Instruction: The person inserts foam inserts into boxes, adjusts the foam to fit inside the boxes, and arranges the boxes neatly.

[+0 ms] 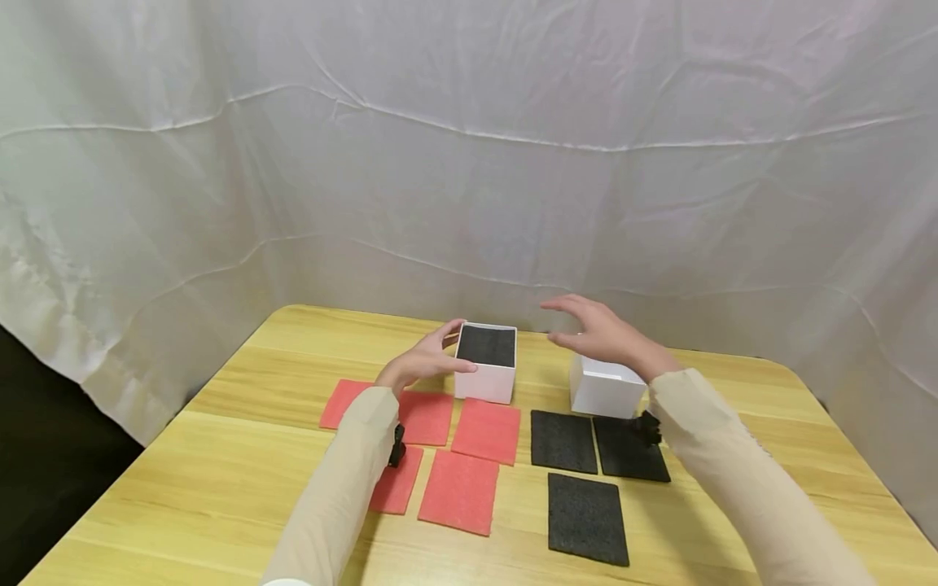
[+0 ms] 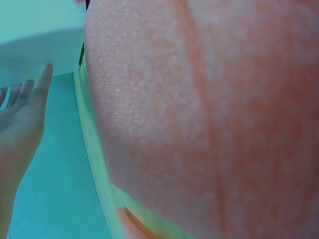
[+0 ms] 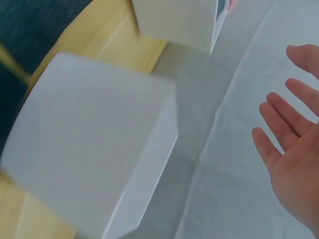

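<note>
From the head view, the left hand (image 1: 421, 364) rests relaxed, fingertips at the near-left wall of the open white box (image 1: 487, 362) lined with black foam at the far middle of the bench (image 1: 220, 488); the right hand (image 1: 602, 332) hovers spread, holding nothing, above the closed white box (image 1: 605, 387) to the right. The left wrist view is mostly blurred red foam (image 2: 209, 114), probably a soft, light pad. The right wrist view shows straight fingers (image 3: 279, 127) clear of the closed box, which looks light, stiff and smooth, best taken by opposite side walls.
</note>
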